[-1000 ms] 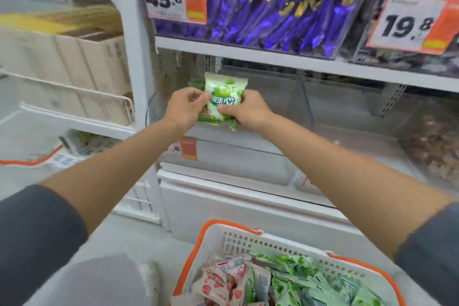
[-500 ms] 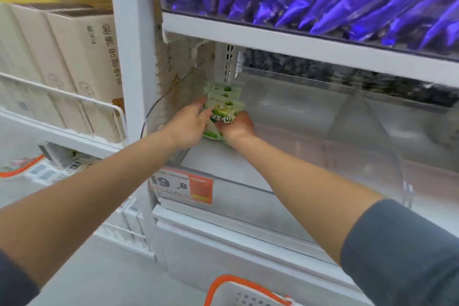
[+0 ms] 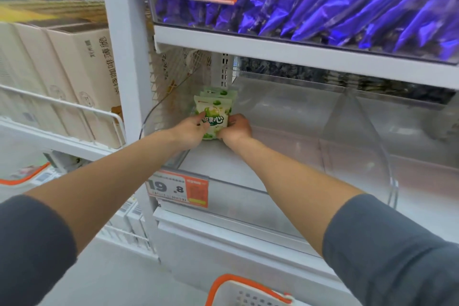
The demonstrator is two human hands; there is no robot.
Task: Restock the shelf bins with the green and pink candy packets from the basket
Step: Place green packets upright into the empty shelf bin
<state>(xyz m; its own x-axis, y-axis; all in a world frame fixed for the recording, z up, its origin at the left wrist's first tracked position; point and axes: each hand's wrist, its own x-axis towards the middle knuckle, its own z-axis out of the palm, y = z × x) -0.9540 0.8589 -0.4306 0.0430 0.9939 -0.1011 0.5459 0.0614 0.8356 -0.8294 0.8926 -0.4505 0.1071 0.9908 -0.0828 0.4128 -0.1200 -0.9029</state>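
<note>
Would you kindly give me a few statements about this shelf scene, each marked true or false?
1. The left hand and right hand both hold a green candy packet inside the clear shelf bin. True.
2. The packets on the shelf above are pink. False: they are purple packets.
3. The price tag on the bin's front reads 19.8. True.
4. The basket sits on the shelf beside the held packet. False: the basket is at the bottom edge of the view, below the shelf, and only its orange and white rim shows.
5. More green packets stand behind the held one. True.
</note>
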